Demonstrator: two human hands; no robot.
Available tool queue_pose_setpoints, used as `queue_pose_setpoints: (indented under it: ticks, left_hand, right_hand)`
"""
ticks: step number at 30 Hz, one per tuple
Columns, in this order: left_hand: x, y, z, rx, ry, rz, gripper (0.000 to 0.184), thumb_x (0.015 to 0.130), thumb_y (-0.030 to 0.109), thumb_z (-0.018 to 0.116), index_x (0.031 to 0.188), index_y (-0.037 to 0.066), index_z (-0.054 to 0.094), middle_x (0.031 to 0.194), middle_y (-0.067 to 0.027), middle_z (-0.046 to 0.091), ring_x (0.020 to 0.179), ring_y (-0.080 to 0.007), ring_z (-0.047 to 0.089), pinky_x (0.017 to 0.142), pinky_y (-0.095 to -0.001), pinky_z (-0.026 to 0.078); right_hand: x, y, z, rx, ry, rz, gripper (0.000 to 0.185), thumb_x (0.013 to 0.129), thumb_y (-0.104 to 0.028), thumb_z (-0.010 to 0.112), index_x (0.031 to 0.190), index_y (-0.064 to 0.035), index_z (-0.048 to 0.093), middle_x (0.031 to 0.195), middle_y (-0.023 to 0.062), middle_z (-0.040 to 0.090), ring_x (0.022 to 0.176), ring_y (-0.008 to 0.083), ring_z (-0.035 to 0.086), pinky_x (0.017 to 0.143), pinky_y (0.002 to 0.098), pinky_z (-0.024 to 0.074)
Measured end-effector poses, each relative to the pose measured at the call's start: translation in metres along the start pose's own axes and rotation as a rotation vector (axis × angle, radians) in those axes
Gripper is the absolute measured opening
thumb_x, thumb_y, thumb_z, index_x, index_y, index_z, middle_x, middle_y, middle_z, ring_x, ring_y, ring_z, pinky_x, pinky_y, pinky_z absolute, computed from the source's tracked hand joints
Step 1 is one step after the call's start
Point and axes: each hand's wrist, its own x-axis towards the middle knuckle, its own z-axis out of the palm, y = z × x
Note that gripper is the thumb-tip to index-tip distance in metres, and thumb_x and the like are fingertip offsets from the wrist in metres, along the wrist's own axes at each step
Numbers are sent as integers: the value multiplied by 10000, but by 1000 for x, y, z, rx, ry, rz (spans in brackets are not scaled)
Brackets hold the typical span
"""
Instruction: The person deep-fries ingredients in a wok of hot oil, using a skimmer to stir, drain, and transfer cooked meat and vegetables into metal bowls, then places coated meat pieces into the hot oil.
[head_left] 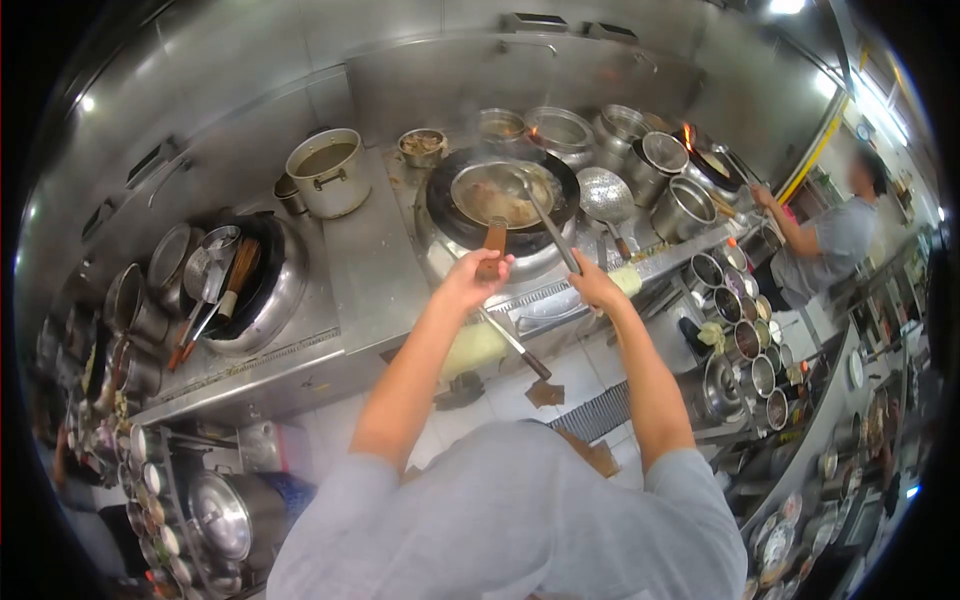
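Observation:
In the middle of the head view a wok (463,183) sits on a round black-rimmed burner (437,205). Pale food in some liquid (497,197) lies in it, and light steam rises. My left hand (474,281) is closed on the wok's brown wooden handle (496,234), which points toward me. My right hand (597,285) grips the dark end of a long ladle (545,217), whose bowl dips into the wok. Just right of the wok lies a perforated skimmer (605,194). Another dark-handled utensil (516,345) sticks out over the counter edge below my hands.
A large pot of liquid (328,172) stands at the back left. Farther left, a second burner (280,285) carries a bamboo brush (238,272) and utensils. Pots (683,208) and flames (689,137) are at the right, where a co-worker (835,235) stands. Seasoning containers (745,340) line the lower right.

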Motion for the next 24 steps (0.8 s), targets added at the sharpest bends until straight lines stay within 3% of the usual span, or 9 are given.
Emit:
queue_pose_setpoints:
  ticks: [2, 6, 10, 15, 17, 19, 20, 23, 24]
  left_hand:
    - [4, -5, 4, -35, 57, -22, 326, 831, 3, 561, 1113, -87, 424, 987, -233, 538, 672, -199, 558, 575, -265, 545]
    - [2, -1, 6, -37, 32, -14, 314, 834, 27, 574, 1083, -78, 414, 1073, -289, 533, 700, -208, 572, 616, -268, 564]
    - [-1, 0, 4, -60, -21, 8, 304, 839, 44, 577, 1077, -69, 425, 1068, -293, 536, 698, -210, 576, 612, -268, 564]
    - [-4, 2, 12, -43, 29, 26, 391, 854, 74, 553, 1176, -79, 391, 1096, -311, 533, 741, -221, 581, 625, -263, 558]
    - [-10, 2, 12, -55, 17, 46, 401, 857, 78, 548, 1184, -84, 383, 1093, -308, 537, 745, -222, 581, 618, -259, 555]
    - [-13, 2, 11, -55, 3, 65, 411, 859, 82, 544, 1193, -90, 376, 1090, -304, 540, 749, -223, 581, 612, -254, 552]
    - [-11, 2, 8, -78, -9, 43, 409, 860, 79, 541, 1194, -92, 379, 1091, -301, 541, 744, -218, 577, 602, -251, 546]
    - [-1, 4, -2, -119, -25, 17, 363, 856, 54, 523, 1157, -96, 387, 1071, -280, 548, 704, -196, 556, 558, -244, 515]
    - [-1, 3, -2, -109, -21, 6, 339, 853, 44, 517, 1134, -94, 386, 1051, -269, 550, 686, -188, 546, 545, -243, 504]
  right_hand:
    - [6, -13, -7, 208, -339, 455, 637, 846, -139, 565, 1426, -97, 305, 793, 127, 598, 536, 216, 554, 464, 351, 458]
    - [11, -32, -12, 502, -184, 528, 658, 860, -151, 562, 1448, -103, 270, 649, 49, 507, 443, 140, 466, 350, 313, 356]
    - [24, -25, 19, 312, -72, 486, 644, 871, -158, 564, 1439, -100, 268, 655, 24, 493, 440, 117, 447, 342, 283, 334]
    - [44, -26, -5, 1035, -166, 656, 598, 885, -161, 567, 1404, -108, 275, 659, 27, 489, 441, 118, 436, 342, 259, 311]
    - [51, -27, -3, 998, -187, 645, 630, 889, -159, 562, 1430, -135, 240, 659, 29, 482, 442, 120, 427, 344, 267, 306]
    - [60, -24, 8, 441, -107, 501, 679, 901, -162, 541, 1460, -163, 154, 650, 21, 465, 437, 121, 419, 345, 278, 308]
    - [62, -22, 16, 439, -114, 494, 679, 901, -162, 541, 1460, -163, 154, 650, 21, 465, 437, 121, 419, 345, 278, 308]
    - [56, -22, 45, 648, -138, 691, 462, 935, -205, 487, 1367, -124, 345, 602, 4, 436, 422, 125, 416, 353, 285, 323]
    - [52, -32, 44, 1075, -162, 824, 195, 952, -211, 474, 1106, -93, 479, 594, -11, 436, 415, 104, 410, 349, 257, 309]
